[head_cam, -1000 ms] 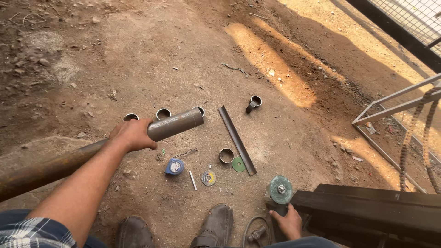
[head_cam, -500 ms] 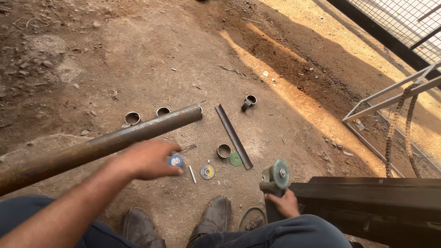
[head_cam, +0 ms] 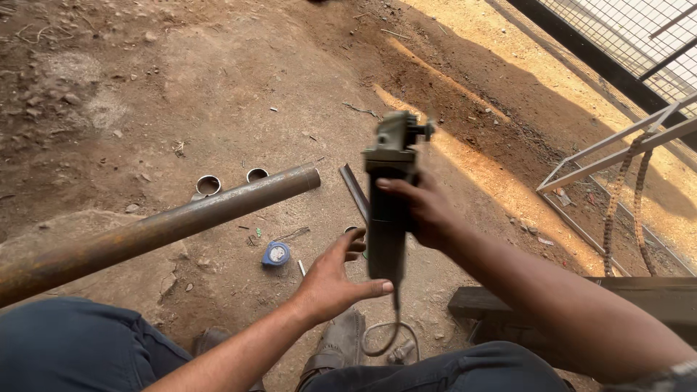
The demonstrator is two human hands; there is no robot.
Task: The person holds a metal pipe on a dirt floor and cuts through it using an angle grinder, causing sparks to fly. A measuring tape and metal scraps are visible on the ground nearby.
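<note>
Above dirt ground, right hand (head_cam: 425, 214) gripping dark upright angle grinder (head_cam: 388, 196), left hand (head_cam: 335, 279) open beside.

Angle grinder (head_cam: 388, 196) in right hand (head_cam: 425, 210)

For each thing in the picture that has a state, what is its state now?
angle grinder: lifted upright, head up, held in the right hand
left hand: open, beside the grinder's lower body
long steel pipe: lying across the dirt ground
short pipe rings: standing on end
blue tape measure: lying on the ground
</note>
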